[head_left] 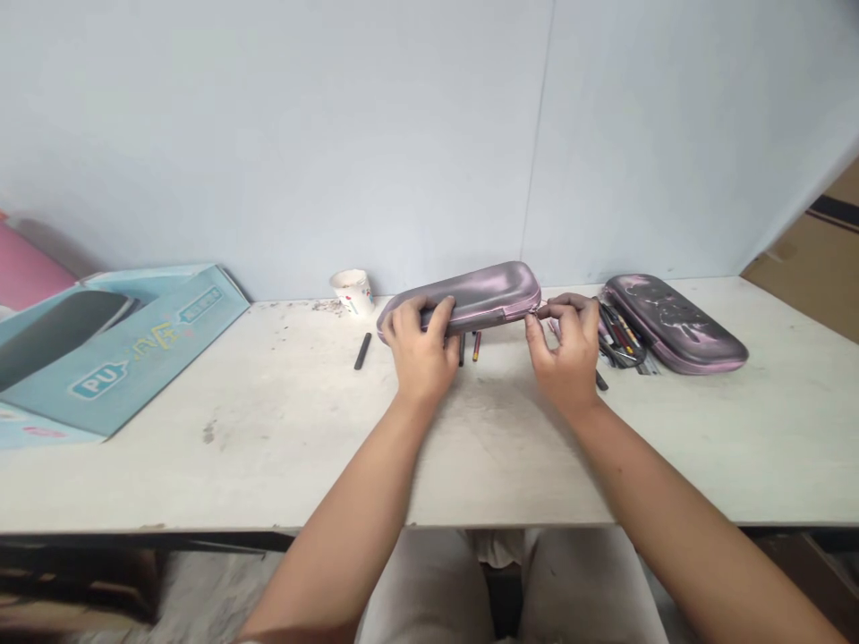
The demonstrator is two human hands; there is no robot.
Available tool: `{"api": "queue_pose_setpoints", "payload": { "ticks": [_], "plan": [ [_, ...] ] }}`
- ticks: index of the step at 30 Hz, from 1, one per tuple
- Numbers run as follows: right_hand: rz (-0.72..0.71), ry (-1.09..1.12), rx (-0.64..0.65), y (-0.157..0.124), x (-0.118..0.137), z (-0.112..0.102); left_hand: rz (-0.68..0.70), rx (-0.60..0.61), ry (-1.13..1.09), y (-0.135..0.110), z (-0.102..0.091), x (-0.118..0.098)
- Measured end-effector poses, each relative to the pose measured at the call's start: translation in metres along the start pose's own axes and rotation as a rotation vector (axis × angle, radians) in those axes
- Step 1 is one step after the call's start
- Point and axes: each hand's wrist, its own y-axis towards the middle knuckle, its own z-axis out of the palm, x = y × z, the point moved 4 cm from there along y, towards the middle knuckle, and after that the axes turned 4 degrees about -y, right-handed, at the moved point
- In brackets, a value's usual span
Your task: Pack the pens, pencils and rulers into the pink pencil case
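A dark pencil case with a pink sheen (480,291) is held tilted above the table, its pink zipper edge facing me. My left hand (424,344) grips its left part, fingers on top and thumb at the front. At the right end, my right hand (565,344) pinches by the zipper, apparently on the zipper pull, which the fingertips mostly cover. Under the case lie a short pencil with a red and yellow end (477,346) and a dark stick, both partly hidden. Another dark stick (362,351) lies to the left.
A second dark and pink pencil case (675,324) lies right, beside a pile of pens and pencils (621,333). Toward the wall stands a white paper cup (353,293) with crumbs nearby. A light blue box (161,358) with a dark object inside occupies the left. Cardboard (815,255) is far right.
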Motion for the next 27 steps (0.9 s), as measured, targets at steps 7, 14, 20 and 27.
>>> {"api": "queue_pose_setpoints", "payload": {
  "ticks": [7, 14, 20, 27],
  "plan": [
    [-0.019, 0.010, -0.016, 0.003, -0.005, -0.004, -0.005, 0.035, -0.034, 0.001, 0.003, 0.003],
    [-0.008, -0.015, -0.077, 0.014, -0.020, -0.010, -0.010, 0.032, -0.104, 0.004, 0.006, 0.003],
    [0.118, 0.038, -0.129, 0.021, -0.049, -0.014, 0.029, 0.017, -0.318, 0.008, -0.004, -0.007],
    [0.261, 0.253, 0.181, 0.015, -0.042, 0.010, -0.150, 0.093, -0.707, 0.008, 0.006, -0.018]
  ]
}}
